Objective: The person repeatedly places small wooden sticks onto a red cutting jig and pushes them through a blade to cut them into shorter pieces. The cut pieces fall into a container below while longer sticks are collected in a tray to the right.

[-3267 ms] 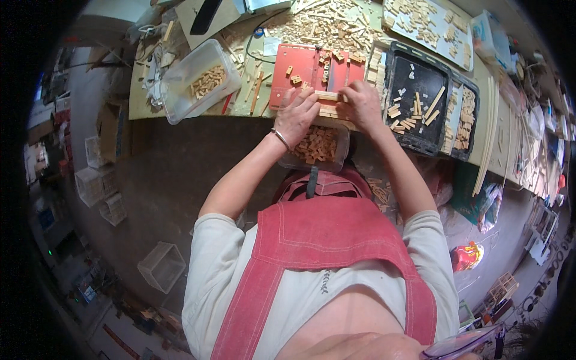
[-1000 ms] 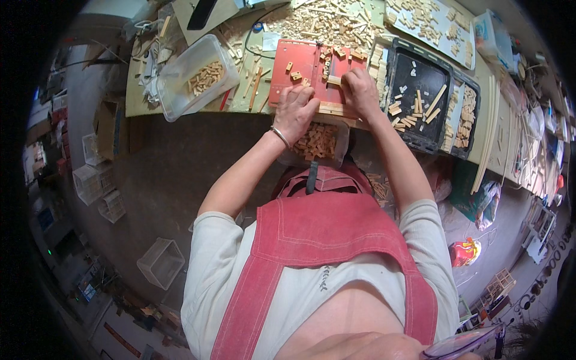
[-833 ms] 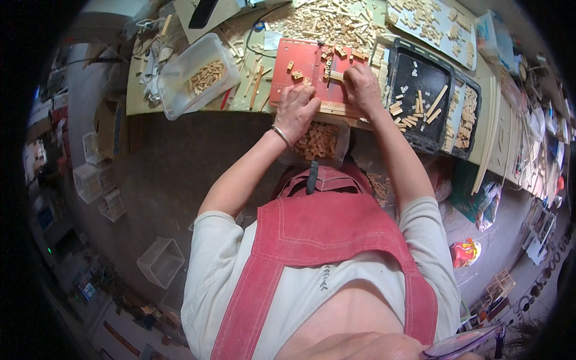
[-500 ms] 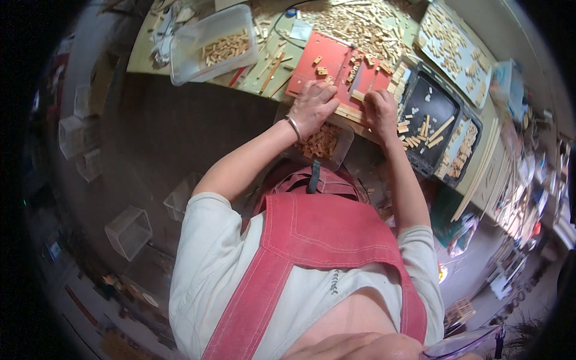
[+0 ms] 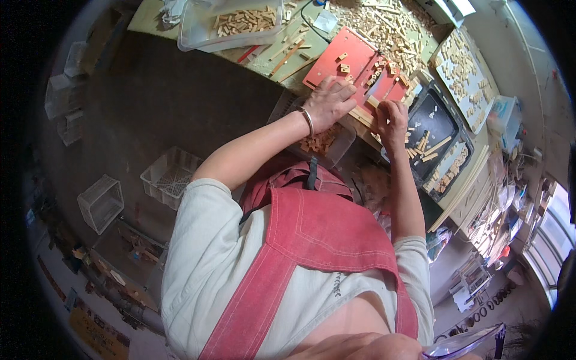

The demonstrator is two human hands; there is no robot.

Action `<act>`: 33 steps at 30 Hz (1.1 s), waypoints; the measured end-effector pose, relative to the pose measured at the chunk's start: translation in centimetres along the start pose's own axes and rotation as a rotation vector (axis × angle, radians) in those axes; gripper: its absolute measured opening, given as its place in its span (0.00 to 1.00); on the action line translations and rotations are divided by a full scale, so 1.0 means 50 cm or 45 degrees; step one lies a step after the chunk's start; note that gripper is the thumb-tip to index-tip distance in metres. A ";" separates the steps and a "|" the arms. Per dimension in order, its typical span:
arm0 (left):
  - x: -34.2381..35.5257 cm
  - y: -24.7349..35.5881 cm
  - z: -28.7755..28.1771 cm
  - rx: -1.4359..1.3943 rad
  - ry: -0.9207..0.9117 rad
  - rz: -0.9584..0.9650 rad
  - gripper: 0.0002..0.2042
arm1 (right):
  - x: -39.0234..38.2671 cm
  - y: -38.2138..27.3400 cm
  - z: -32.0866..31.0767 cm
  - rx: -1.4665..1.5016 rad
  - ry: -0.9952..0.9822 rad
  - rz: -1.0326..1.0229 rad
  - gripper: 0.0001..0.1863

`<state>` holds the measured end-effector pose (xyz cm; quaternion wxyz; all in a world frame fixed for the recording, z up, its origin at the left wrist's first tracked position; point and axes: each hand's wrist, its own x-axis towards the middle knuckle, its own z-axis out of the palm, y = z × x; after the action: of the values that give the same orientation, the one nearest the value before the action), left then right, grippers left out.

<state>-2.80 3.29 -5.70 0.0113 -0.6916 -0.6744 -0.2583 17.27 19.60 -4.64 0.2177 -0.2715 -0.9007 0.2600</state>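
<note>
The right hand point(image 5: 393, 118) pinches a pale wood stick point(image 5: 372, 102) between its fingers. The stick is over the red board point(image 5: 331, 58), at 5 o'clock from the board's middle. The left hand point(image 5: 330, 106) is at 7 o'clock, with its fingers curled at the board's edge; I can't tell if they hold something. Little wood blocks point(image 5: 345, 68) sit on the board. A black tray point(image 5: 445, 117) is at 4 o'clock, a clear tub point(image 5: 201, 31) at 10 o'clock, all on the green counter point(image 5: 151, 19)
</note>
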 end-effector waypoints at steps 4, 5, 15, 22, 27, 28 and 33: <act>0.006 0.002 -0.001 -0.012 0.004 -0.011 0.08 | -0.004 0.007 0.007 -0.001 -0.034 -0.022 0.08; 0.009 0.003 -0.003 -0.014 0.003 -0.010 0.08 | -0.006 0.011 0.015 0.021 -0.055 -0.013 0.08; 0.021 0.011 -0.017 -0.047 -0.033 -0.015 0.09 | 0.033 -0.037 0.047 0.011 -0.214 0.323 0.07; 0.025 0.014 -0.019 -0.054 -0.012 -0.080 0.11 | 0.022 -0.046 0.023 0.040 -0.208 0.182 0.13; 0.029 0.017 -0.023 -0.061 -0.036 -0.111 0.15 | -0.003 -0.050 0.028 -0.083 -0.119 -0.018 0.23; 0.025 0.017 -0.019 -0.062 -0.047 -0.124 0.17 | -0.005 -0.048 0.031 -0.081 -0.117 -0.018 0.23; 0.047 0.022 -0.031 -0.112 -0.026 -0.123 0.22 | -0.008 -0.047 0.035 -0.057 -0.084 -0.005 0.22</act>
<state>-2.42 4.81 -3.12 -0.0384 -0.6607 -0.6951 -0.2809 15.74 17.04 -4.72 0.1822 -0.2658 -0.9136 0.2481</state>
